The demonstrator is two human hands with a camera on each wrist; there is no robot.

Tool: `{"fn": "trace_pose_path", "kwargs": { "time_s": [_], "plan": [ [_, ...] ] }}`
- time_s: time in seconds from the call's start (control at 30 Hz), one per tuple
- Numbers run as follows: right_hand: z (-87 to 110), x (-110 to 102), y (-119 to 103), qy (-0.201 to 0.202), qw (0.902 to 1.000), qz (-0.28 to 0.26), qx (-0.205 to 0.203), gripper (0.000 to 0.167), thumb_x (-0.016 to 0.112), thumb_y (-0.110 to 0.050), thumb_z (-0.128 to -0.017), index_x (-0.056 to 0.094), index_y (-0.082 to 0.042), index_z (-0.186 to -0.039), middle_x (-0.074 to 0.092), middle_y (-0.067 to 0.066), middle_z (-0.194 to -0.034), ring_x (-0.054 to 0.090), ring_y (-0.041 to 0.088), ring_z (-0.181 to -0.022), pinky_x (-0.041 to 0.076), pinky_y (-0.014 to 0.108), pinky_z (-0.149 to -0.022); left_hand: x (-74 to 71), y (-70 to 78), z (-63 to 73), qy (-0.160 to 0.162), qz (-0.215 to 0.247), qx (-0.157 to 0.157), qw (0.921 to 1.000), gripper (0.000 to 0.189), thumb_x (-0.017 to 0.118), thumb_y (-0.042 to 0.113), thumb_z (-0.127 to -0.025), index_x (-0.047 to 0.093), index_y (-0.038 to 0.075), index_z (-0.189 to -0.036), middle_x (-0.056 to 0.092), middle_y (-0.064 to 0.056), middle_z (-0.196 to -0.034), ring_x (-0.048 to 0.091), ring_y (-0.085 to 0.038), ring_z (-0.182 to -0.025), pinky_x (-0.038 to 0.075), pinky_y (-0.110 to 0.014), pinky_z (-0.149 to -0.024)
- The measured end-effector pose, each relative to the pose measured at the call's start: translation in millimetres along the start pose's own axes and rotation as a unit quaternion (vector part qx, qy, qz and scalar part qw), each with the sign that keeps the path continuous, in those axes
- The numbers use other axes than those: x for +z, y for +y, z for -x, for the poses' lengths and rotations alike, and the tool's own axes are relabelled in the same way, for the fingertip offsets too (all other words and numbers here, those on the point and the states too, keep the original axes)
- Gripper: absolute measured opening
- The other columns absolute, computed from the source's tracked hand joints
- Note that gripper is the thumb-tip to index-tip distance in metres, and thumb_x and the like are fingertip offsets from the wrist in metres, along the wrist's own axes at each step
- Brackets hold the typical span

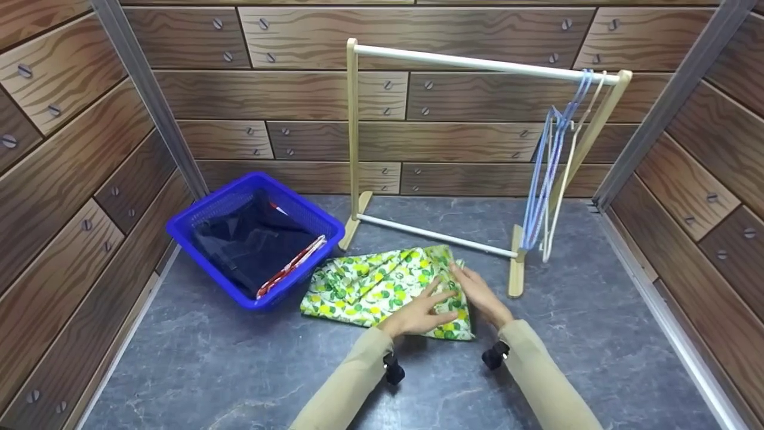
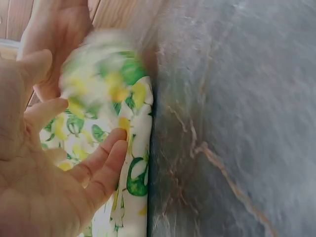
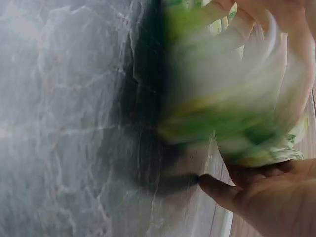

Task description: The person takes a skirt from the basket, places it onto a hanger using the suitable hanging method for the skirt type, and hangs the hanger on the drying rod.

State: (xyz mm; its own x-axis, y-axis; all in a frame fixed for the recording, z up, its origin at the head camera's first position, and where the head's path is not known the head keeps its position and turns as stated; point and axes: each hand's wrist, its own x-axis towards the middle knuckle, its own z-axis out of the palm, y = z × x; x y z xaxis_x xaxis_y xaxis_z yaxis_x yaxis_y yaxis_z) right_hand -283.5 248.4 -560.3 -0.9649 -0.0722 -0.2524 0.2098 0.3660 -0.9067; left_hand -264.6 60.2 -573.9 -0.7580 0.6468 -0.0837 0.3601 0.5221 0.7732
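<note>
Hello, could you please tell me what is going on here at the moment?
A person is handling a lemon-print cloth on the gray marbled surface. The left hand is spread over the cloth, and the right hand is at its right end. To the left, a blue plastic basket holds dark fabric. Behind stands a clothes rack, with blue and white hangers bunched at its right end.

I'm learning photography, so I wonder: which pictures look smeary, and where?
Right wrist view: the lemon-print cloth smears into green and white streaks; left wrist view: the cloth's far end blurs, though the left hand looks clearer; head view: the blue basket is fairly sharp.
</note>
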Motion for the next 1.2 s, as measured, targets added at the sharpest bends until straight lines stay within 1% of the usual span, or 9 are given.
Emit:
{"fn": "trace_pose_path", "kwargs": {
  "time_s": [0.17,0.3,0.43,0.57,0.73,0.9,1.07,1.13,1.2],
  "plan": [
    [-3.5,-3.7,7.1,0.022,0.999,0.039,0.005,0.076,0.054,-0.043,-0.099,0.028,0.008,-0.149,0.029,0.031,-0.153,0.032,0.046,-0.14,0.031,0.059,-0.113,-8.6,-5.2,3.7,0.014,-0.015,0.011,0.9997,0.045,0.051,0.036,-0.101,0.055,0.012,-0.139,0.043,-0.013,-0.152,0.064,-0.024,-0.115,0.052,-0.034,-0.098],
    [-5.7,-6.1,10.3,0.059,0.997,0.045,-0.019,0.031,0.053,-0.022,-0.101,0.059,0.007,-0.109,0.059,0.022,-0.094,0.057,0.031,-0.083,0.05,0.038,-0.077,-19.3,-12.9,7.2,0.052,-0.093,0.006,0.9943,0.04,0.053,0.029,-0.1,0.062,0.005,-0.131,0.062,-0.013,-0.132,0.059,-0.028,-0.122,0.048,-0.039,-0.103],
    [-5.6,-14.5,9.7,0.095,0.9942,0.046,-0.023,0.023,0.051,-0.018,-0.102,0.055,-0.001,-0.087,0.043,0.003,-0.068,0.039,0.016,-0.059,0.038,0.03,-0.059,-30.4,-21.8,14.0,0.084,-0.183,-0.042,0.9785,0.039,0.057,0.031,-0.097,0.062,0.008,-0.129,0.056,-0.015,-0.137,0.051,-0.033,-0.129,0.044,-0.049,-0.106],
    [-5.0,-29.0,9.4,0.129,0.9895,0.064,-0.015,0.023,0.049,-0.017,-0.101,0.062,0.001,-0.107,0.055,0.006,-0.079,0.046,0.014,-0.063,0.042,0.028,-0.059,-42.6,-35.9,21.0,0.115,-0.232,-0.123,0.958,0.05,0.062,0.032,-0.093,0.053,0.012,-0.138,0.041,-0.021,-0.148,0.038,-0.04,-0.137,0.035,-0.059,-0.109],
    [-4.2,-46.8,15.2,0.165,0.979,0.118,-0.021,0.014,0.054,-0.009,-0.095,0.061,0.003,-0.095,0.058,0.009,-0.08,0.047,0.016,-0.065,0.041,0.027,-0.058,-61.2,-56.3,28.2,0.173,-0.208,-0.213,0.9391,0.07,0.069,0.036,-0.089,0.04,0.016,-0.149,0.025,-0.024,-0.156,0.022,-0.047,-0.144,0.028,-0.065,-0.111],
    [-3.7,-53.8,23.0,0.151,0.9783,0.141,-0.019,0.005,0.049,0.0,-0.088,0.053,0.0,-0.085,0.049,0.011,-0.076,0.044,0.023,-0.065,0.038,0.033,-0.059,-76.8,-65.7,32.2,0.217,-0.175,-0.255,0.9258,0.076,0.076,0.035,-0.083,0.041,0.012,-0.147,0.033,-0.032,-0.149,0.031,-0.049,-0.139,0.032,-0.063,-0.109],
    [-2.4,-51.4,24.7,0.129,0.9824,0.135,-0.003,0.042,0.056,-0.022,-0.096,0.053,0.008,-0.126,0.057,0.031,-0.115,0.058,0.039,-0.097,0.051,0.046,-0.082,-83.9,-67.5,32.4,0.239,-0.13,-0.256,0.9278,0.082,0.081,0.027,-0.08,0.038,0.008,-0.146,0.04,-0.036,-0.138,0.052,-0.05,-0.118,0.047,-0.058,-0.095],
    [-1.4,-50.5,23.4,0.128,0.9828,0.133,-0.009,0.041,0.058,-0.03,-0.098,0.057,0.005,-0.12,0.062,0.027,-0.104,0.061,0.036,-0.088,0.052,0.044,-0.077,-86.2,-67.7,32.3,0.243,-0.104,-0.25,0.9314,0.082,0.082,0.023,-0.079,0.037,0.007,-0.147,0.042,-0.037,-0.136,0.057,-0.049,-0.11,0.051,-0.056,-0.09],
    [-0.5,-51.3,22.1,0.126,0.9833,0.13,-0.02,0.028,0.057,-0.03,-0.099,0.059,-0.002,-0.093,0.057,0.015,-0.077,0.055,0.027,-0.065,0.048,0.038,-0.063,-89.4,-68.4,32.3,0.233,-0.078,-0.237,0.9398,0.081,0.08,0.018,-0.08,0.037,0.006,-0.147,0.046,-0.036,-0.135,0.059,-0.047,-0.109,0.051,-0.054,-0.091]
  ]
}}
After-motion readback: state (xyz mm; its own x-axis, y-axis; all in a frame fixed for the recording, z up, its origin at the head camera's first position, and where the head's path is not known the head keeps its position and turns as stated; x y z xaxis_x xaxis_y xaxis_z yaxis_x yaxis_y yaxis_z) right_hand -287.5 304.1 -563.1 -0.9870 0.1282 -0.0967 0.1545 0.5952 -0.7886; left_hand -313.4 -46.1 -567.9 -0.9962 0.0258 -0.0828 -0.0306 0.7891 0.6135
